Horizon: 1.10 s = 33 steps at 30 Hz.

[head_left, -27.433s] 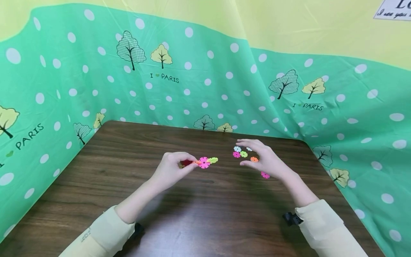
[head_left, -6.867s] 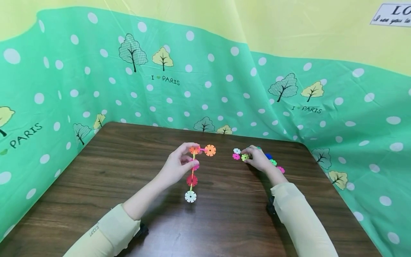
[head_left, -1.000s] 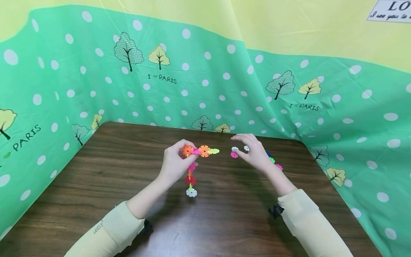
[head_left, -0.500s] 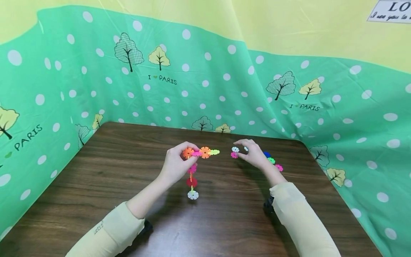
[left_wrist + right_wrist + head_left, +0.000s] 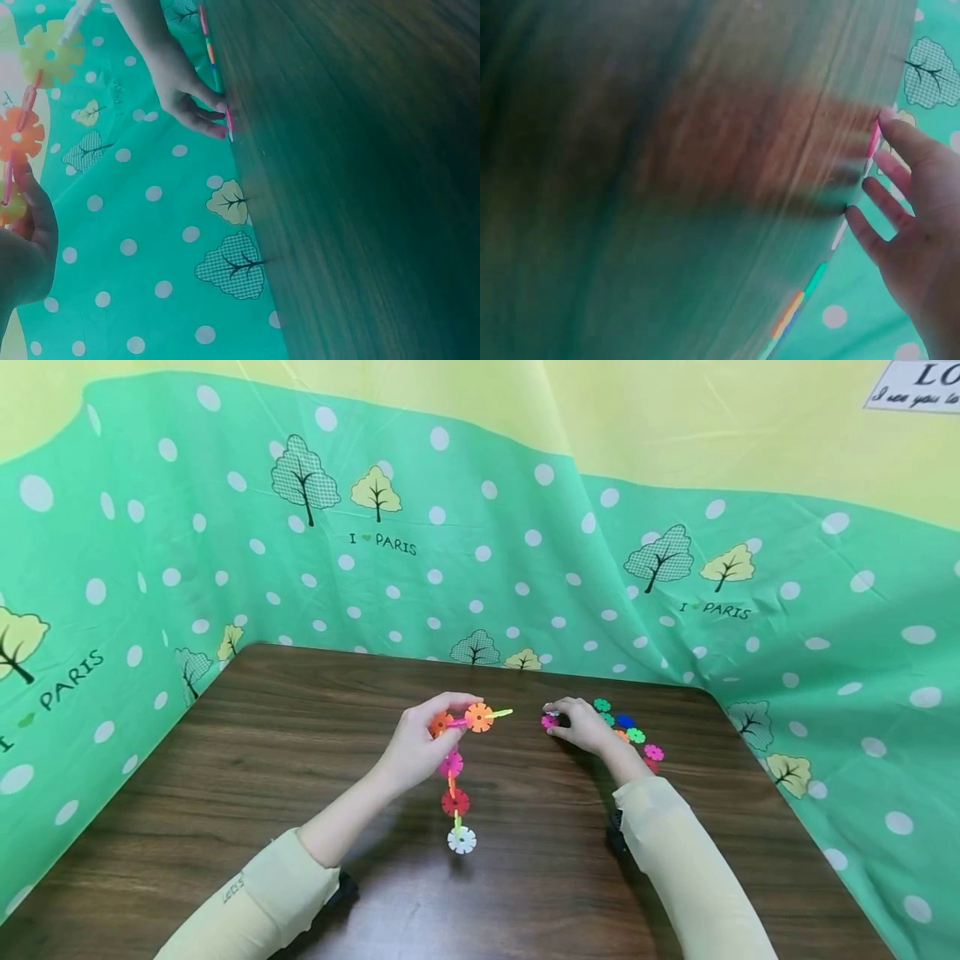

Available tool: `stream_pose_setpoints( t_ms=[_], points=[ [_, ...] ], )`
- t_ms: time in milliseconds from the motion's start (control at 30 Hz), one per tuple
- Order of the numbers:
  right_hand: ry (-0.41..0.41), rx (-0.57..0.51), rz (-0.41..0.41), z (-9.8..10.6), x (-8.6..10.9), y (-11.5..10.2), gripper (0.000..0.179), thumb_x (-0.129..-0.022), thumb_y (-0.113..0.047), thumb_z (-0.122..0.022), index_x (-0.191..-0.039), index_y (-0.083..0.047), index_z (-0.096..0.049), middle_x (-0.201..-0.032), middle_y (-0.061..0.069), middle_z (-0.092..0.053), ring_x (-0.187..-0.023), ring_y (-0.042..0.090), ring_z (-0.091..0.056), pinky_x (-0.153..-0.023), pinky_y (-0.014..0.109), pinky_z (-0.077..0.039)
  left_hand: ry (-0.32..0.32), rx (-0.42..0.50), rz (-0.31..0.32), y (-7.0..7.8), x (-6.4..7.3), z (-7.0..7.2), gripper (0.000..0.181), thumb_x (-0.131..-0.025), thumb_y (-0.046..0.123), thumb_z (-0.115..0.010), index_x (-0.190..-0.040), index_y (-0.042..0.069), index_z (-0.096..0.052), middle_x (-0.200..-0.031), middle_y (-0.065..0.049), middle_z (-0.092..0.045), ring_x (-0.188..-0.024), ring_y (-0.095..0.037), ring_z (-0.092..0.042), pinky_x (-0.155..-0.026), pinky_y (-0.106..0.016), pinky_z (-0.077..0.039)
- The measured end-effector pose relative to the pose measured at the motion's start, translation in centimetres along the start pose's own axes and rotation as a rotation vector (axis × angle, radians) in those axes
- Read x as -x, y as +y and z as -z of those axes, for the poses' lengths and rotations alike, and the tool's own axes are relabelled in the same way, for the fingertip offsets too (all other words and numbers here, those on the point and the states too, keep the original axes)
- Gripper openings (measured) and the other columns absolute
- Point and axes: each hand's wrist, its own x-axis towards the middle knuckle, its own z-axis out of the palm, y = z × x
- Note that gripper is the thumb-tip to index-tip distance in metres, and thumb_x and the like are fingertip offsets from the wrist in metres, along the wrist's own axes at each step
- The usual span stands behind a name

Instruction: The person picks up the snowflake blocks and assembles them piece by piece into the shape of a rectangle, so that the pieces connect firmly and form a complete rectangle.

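Note:
In the head view, my left hand point(image 5: 423, 739) pinches a bent chain of notched plastic flower discs at its corner. A pink disc point(image 5: 452, 763), a red disc point(image 5: 455, 802) and a white end disc point(image 5: 461, 840) hang below. To the right runs an orange disc point(image 5: 480, 717) with a yellow-green disc point(image 5: 504, 713) at the tip, seen nearly edge-on. My right hand point(image 5: 588, 727) reaches down to the table, fingertips spread at a loose pink disc point(image 5: 550, 721). One finger mostly covers a white disc beside it. The right wrist view shows that pink disc point(image 5: 874, 139) under the fingertips.
Several loose discs lie beyond and beside the right hand: green point(image 5: 602, 704), blue point(image 5: 625, 721) and pink point(image 5: 654, 752) among them. The dark wooden table point(image 5: 337, 710) ends at a green dotted curtain point(image 5: 420, 585) along the back and sides.
My right hand has lowered onto the white and pink discs, its fingers closer together. The chain's lower end has swung slightly down and right. Earlier, the yellow-green disc joined the chain.

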Motion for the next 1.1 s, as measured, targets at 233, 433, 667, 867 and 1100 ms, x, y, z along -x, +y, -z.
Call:
stream_pose_setpoints(
  t_ms=[233, 433, 667, 867, 1100],
  points=[
    [0.008, 0.015, 0.029, 0.12, 0.02, -0.29, 0.032, -0.086, -0.013, -0.069, -0.114, 0.002, -0.065, -0.115, 0.018, -0.061, -0.109, 0.035, -0.055, -0.094, 0.048, -0.045, 0.000, 0.003, -0.011, 0.21, -0.04, 0.12, 0.038, -0.088, 0.002, -0.061, -0.120, 0.023, -0.063, -0.101, 0.001, -0.064, -0.040, -0.011, -0.046, -0.039, -0.023, -0.036],
    [0.017, 0.027, 0.048, 0.19, 0.14, -0.45, 0.027, -0.086, -0.014, -0.070, -0.108, 0.001, -0.069, -0.109, 0.016, -0.062, -0.103, 0.032, -0.057, -0.090, 0.046, -0.048, 0.032, -0.022, -0.036, 0.02, -0.11, 0.27, 0.043, -0.082, 0.002, -0.067, -0.118, 0.025, -0.064, -0.109, 0.006, -0.065, -0.068, -0.010, -0.056, -0.053, -0.024, -0.049],
    [0.030, 0.017, 0.037, 0.19, 0.33, -0.13, 0.022, -0.082, -0.018, -0.074, -0.095, -0.001, -0.070, -0.099, 0.013, -0.062, -0.094, 0.028, -0.057, -0.086, 0.044, -0.048, 0.047, -0.036, -0.021, 0.11, -0.13, 0.27, 0.042, -0.078, 0.017, -0.078, -0.117, 0.024, -0.065, -0.109, 0.009, -0.066, -0.097, -0.007, -0.059, -0.080, -0.027, -0.052],
    [0.009, -0.022, -0.013, 0.29, 0.58, 0.00, 0.024, -0.079, -0.022, -0.077, -0.090, -0.004, -0.065, -0.093, 0.010, -0.058, -0.087, 0.024, -0.052, -0.080, 0.041, -0.047, 0.071, -0.024, 0.034, 0.20, -0.19, 0.22, 0.040, -0.076, 0.028, -0.080, -0.113, 0.025, -0.068, -0.107, 0.010, -0.068, -0.097, -0.007, -0.060, -0.079, -0.030, -0.052],
    [-0.047, -0.141, -0.091, 0.67, 0.93, -0.20, 0.026, -0.080, -0.019, -0.076, -0.094, -0.008, -0.058, -0.081, 0.004, -0.060, -0.071, 0.017, -0.053, -0.067, 0.030, -0.048, 0.090, -0.003, 0.031, -0.02, -0.18, 0.20, 0.035, -0.076, 0.028, -0.079, -0.110, 0.026, -0.070, -0.101, 0.008, -0.069, -0.092, -0.007, -0.061, -0.073, -0.025, -0.052]
  ],
)
